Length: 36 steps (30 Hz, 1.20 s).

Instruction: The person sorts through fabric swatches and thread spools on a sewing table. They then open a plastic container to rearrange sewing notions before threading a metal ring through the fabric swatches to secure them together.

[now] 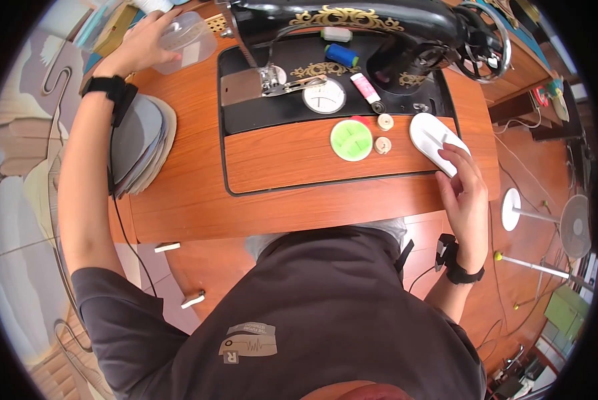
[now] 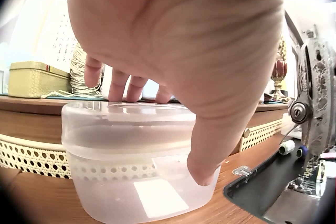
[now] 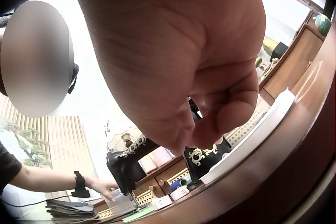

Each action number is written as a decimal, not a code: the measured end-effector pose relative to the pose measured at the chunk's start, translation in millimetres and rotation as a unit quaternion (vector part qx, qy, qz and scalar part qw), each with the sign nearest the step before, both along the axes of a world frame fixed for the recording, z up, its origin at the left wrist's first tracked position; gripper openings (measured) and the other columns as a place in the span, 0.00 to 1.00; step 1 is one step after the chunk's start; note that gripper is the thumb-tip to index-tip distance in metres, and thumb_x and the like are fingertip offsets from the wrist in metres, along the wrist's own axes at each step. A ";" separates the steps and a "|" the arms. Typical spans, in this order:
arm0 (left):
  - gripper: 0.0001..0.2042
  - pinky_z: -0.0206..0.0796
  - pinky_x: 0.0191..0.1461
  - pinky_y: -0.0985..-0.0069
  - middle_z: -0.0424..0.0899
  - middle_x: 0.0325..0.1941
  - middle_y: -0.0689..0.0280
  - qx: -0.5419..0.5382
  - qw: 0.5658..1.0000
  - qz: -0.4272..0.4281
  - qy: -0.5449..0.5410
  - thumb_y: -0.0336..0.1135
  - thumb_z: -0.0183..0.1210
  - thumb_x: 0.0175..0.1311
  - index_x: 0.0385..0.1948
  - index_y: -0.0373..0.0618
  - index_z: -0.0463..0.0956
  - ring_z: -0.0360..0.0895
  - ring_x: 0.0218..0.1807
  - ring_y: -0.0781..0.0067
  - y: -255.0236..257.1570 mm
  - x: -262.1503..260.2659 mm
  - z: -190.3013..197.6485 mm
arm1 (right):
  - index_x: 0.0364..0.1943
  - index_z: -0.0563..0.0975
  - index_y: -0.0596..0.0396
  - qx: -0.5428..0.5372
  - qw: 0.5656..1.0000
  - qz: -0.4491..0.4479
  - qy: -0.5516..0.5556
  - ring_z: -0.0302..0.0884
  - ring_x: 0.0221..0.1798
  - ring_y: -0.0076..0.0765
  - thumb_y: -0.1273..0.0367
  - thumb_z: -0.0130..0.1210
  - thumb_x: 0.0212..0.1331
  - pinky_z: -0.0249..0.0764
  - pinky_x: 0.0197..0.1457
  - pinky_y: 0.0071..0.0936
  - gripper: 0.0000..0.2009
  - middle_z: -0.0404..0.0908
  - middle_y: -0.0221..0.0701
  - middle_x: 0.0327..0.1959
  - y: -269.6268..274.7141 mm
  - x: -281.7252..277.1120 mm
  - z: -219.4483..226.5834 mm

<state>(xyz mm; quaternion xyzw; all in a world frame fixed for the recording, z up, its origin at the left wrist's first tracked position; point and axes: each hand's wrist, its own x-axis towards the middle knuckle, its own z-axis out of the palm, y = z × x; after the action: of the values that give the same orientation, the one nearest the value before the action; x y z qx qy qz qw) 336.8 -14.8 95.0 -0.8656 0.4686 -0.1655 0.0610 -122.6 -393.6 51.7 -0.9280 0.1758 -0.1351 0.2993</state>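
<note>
My left hand (image 1: 141, 45) grips a clear plastic tub (image 1: 191, 43) at the back left of the table. In the left wrist view, the thumb presses the side of the tub (image 2: 136, 182) while the fingers reach across its top to the far edge. My right hand (image 1: 463, 190) rests over the near end of a white oval tray (image 1: 427, 131) at the table's right, its fingers loosely curled. The right wrist view shows the thumb and fingertips close together, with the tray (image 3: 257, 134) beside them. No held thing shows in that hand.
A black sewing machine (image 1: 325, 20) stands at the back. Around its bed are a blue thread spool (image 1: 342, 55), a pink-labelled tube (image 1: 365, 88), a green round dish (image 1: 351, 140) and pale bobbins (image 1: 383, 145). Stacked grey fabric pieces (image 1: 155, 143) lie at the left edge.
</note>
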 end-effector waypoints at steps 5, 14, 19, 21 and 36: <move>0.41 0.65 0.69 0.55 0.75 0.63 0.54 -0.002 0.998 0.010 0.064 0.35 0.73 0.51 0.71 0.55 0.65 0.72 0.66 0.48 -3.8 -16.0 3.6 | 0.53 0.81 0.57 -0.029 0.999 -0.028 -0.019 0.72 0.26 0.28 0.77 0.62 0.61 0.74 0.35 0.25 0.16 0.82 0.36 0.59 -17.0 -6.1 -4.4; 0.37 0.66 0.69 0.58 0.74 0.65 0.52 0.007 0.992 -0.002 0.130 0.31 0.72 0.49 0.65 0.44 0.67 0.73 0.65 0.49 -6.5 -36.9 10.4 | 0.55 0.80 0.56 -0.035 0.997 -0.063 0.004 0.70 0.23 0.26 0.77 0.65 0.58 0.73 0.32 0.25 0.19 0.81 0.35 0.61 -32.1 -10.0 -9.6; 0.36 0.62 0.71 0.58 0.79 0.56 0.48 0.008 0.991 -0.023 0.129 0.35 0.73 0.47 0.61 0.38 0.68 0.74 0.63 0.46 -10.0 -59.4 21.7 | 0.56 0.79 0.58 -0.047 0.998 -0.048 0.003 0.68 0.23 0.24 0.78 0.64 0.57 0.71 0.31 0.23 0.20 0.80 0.38 0.63 -33.8 -8.4 -14.2; 0.36 0.62 0.72 0.57 0.78 0.59 0.48 0.023 0.989 -0.006 0.148 0.34 0.71 0.48 0.62 0.38 0.68 0.72 0.65 0.45 -14.8 -74.5 28.9 | 0.57 0.79 0.58 -0.040 0.998 -0.052 0.005 0.68 0.24 0.24 0.78 0.64 0.57 0.71 0.31 0.23 0.21 0.80 0.38 0.63 -33.7 -9.0 -15.5; 0.32 0.67 0.55 0.66 0.79 0.45 0.60 -0.043 0.972 -0.192 0.127 0.36 0.75 0.39 0.51 0.39 0.73 0.79 0.49 0.60 -46.5 -212.0 42.4 | 0.59 0.79 0.57 -0.041 0.999 -0.018 -0.018 0.69 0.29 0.25 0.79 0.60 0.62 0.67 0.32 0.21 0.20 0.79 0.35 0.65 -29.0 4.3 -15.8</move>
<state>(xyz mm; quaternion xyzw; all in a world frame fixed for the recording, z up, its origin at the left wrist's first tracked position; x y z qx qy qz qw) 124.7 -61.3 137.5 -0.7752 0.6224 -0.0830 -0.0692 -118.2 -422.6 35.9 -0.9336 0.1819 -0.1641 0.2614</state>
